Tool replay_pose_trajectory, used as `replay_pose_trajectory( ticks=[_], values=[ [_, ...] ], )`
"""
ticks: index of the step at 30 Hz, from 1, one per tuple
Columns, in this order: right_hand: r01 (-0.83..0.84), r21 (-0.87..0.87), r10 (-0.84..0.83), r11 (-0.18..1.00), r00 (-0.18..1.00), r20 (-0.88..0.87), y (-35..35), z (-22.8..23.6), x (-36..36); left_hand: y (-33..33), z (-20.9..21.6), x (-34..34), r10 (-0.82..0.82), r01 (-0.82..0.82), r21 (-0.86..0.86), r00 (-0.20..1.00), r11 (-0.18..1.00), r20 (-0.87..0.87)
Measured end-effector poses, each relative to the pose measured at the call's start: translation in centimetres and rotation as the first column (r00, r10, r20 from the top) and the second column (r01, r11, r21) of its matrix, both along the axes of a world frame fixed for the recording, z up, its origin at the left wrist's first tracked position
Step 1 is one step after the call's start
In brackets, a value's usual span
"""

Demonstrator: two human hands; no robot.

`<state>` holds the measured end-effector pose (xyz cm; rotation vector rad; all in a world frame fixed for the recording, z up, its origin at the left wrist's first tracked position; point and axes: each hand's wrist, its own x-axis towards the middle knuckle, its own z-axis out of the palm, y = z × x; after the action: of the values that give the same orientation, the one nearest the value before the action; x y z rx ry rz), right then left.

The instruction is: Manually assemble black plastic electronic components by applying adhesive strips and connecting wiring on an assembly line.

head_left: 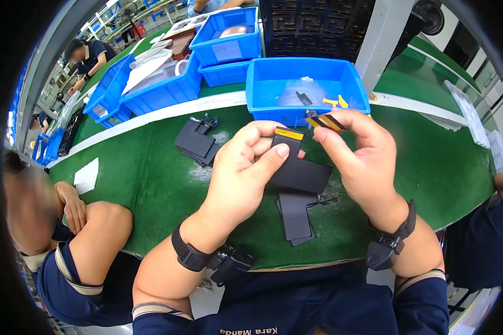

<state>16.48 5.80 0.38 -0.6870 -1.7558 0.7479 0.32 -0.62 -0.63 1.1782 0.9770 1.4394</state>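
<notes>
Near the middle of the bench, my left hand point(243, 164) is closed on a flat black rectangular piece point(285, 142), its thumb pressed on the face. A yellow strip point(289, 133) runs along that piece's top end. Just to the right, my right hand point(369, 153) pinches a small black-and-yellow striped piece point(326, 122) between thumb and forefinger, a short way from the left hand's piece. Beneath my hands lie several flat black pieces point(295, 216), overlapping, one with a short dark cable end. Another pile of black pieces point(195, 140) with cable ends sits left of my left hand.
A blue bin point(307, 115) straight ahead holds yellow parts point(336, 102) and a dark part. More blue bins point(165, 92) stand at the far left, some stacked. A metal post point(377, 47) rises behind. White paper point(86, 176) and a seated person's arm point(103, 234) are at left.
</notes>
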Motion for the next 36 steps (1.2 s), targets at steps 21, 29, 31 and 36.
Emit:
replay_pose_trajectory(
  ticks=[21,29,31,36],
  values=[
    [0.206,0.717,-0.54,0.666,0.796,0.273,6.1,-0.8,2.0,0.1,-0.1,-0.2,0.108,-0.107,-0.099,0.994,0.989,0.006],
    [-0.046,0.224,-0.019,0.974,0.96,0.281,1.8,-0.2,0.8,0.1,-0.4,0.2,0.156,-0.158,-0.027,0.985,0.987,-0.068],
    [-0.04,0.202,-0.012,0.979,0.968,0.25,1.6,0.0,0.5,-0.1,-0.3,0.3,0.143,-0.143,-0.007,0.989,0.99,-0.039],
    [-0.059,0.156,0.029,0.986,0.982,0.188,1.5,-0.3,0.4,0.0,-0.4,0.4,0.15,-0.15,0.009,0.987,0.989,-0.053]
  ],
)
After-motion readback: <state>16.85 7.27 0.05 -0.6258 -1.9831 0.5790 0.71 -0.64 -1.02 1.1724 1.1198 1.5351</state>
